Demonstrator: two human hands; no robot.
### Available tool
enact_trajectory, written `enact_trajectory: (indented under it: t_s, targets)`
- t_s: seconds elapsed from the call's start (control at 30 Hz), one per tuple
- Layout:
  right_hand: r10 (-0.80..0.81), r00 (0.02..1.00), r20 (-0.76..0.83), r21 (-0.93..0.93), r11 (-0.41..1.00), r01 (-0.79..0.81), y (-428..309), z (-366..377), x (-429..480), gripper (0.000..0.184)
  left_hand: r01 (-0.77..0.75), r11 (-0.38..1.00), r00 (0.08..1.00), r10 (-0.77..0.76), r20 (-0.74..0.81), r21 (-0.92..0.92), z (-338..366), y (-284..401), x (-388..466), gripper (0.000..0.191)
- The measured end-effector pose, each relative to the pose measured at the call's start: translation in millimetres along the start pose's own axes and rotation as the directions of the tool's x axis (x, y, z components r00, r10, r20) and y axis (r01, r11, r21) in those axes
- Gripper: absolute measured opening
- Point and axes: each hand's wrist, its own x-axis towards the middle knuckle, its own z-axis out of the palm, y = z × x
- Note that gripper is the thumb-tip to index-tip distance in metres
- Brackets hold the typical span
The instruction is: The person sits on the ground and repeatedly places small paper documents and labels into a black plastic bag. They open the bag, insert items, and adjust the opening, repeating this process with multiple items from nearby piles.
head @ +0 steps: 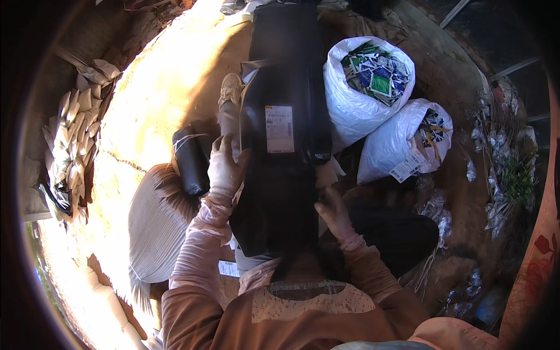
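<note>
A long package wrapped in black plastic (284, 188) lies lengthwise in front of me, with a white printed label (279, 129) on top. My left hand (225, 168), in a light glove, is at its left edge with the fingers spread. At the package's lower right side is my right hand (334, 214), its fingers apart and slightly blurred. Whether either hand touches the plastic is unclear. A dark roll tied with string (191, 162) lies just left of my left hand, beside a stack of pleated pale sheets (157, 227).
Two white woven sacks, one large (363, 111) and one smaller (383, 151), hold many small packets at the right. Silvery wrapped bundles (496, 175) line the far right. Layered pale paper pieces (76, 131) are piled at the left. My legs flank the package.
</note>
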Motion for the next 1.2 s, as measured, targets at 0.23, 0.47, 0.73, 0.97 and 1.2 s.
enact_trajectory:
  t_s: [0.23,0.47,0.73,0.97,1.2]
  targets:
    - [0.189,0.753,0.630,0.172,0.912,-0.372,48,8,-28,0.039,0.426,0.744,0.880,-0.209,0.426,-0.515,62,-24,66,0.040]
    - [0.109,0.794,0.598,0.060,0.982,-0.180,49,15,-9,0.036,0.379,0.603,0.892,-0.037,0.450,-0.702,40,42,67,0.029]
    - [-0.249,0.862,0.442,-0.487,0.740,0.464,47,35,50,0.040,-0.100,0.734,0.943,0.285,0.170,-0.672,-31,162,103,0.033]
    - [-0.256,0.916,-0.308,0.891,0.259,0.372,-276,-29,281,0.038,-0.785,0.588,0.563,0.547,-0.620,-0.194,-137,205,205,0.032]
    - [-0.339,0.920,-0.199,0.137,0.920,0.368,-270,-129,310,0.026,-0.440,0.898,0.884,0.429,0.186,0.022,-11,53,101,0.021]
